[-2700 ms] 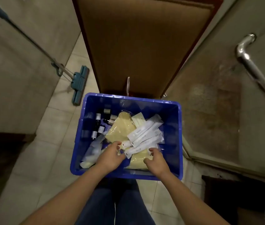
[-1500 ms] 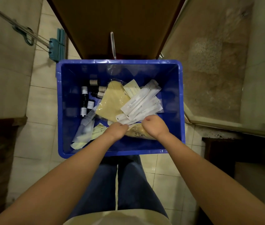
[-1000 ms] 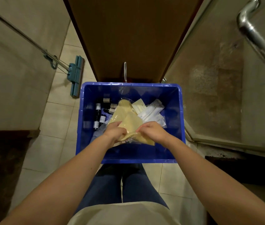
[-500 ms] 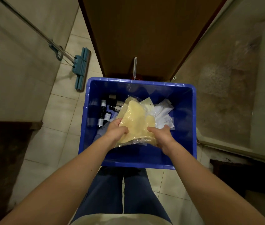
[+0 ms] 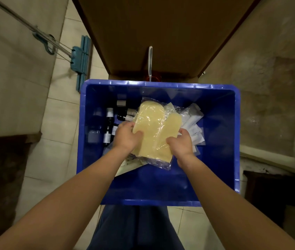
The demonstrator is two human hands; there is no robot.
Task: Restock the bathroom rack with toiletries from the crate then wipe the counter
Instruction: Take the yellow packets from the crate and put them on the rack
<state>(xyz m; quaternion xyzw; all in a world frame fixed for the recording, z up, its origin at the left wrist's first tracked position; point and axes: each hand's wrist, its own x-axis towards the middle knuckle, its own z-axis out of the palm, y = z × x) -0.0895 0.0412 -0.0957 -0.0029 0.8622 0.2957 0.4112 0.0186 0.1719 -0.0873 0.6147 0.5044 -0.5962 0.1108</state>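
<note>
Over the crate (image 5: pixel 152 186), left hand (image 5: pixel 126 136) and right hand (image 5: pixel 181 141) now pinch the packs (image 5: pixel 154 129), lifted off the sachets (image 5: pixel 191 121), ready for restocking.

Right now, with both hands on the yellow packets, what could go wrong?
1. The packets overlap in slick clear wrap, held only at the edges by the left hand and right hand; one may drop into the crate.
2. Lifting may drag the loose sachets lying beside them.
</note>
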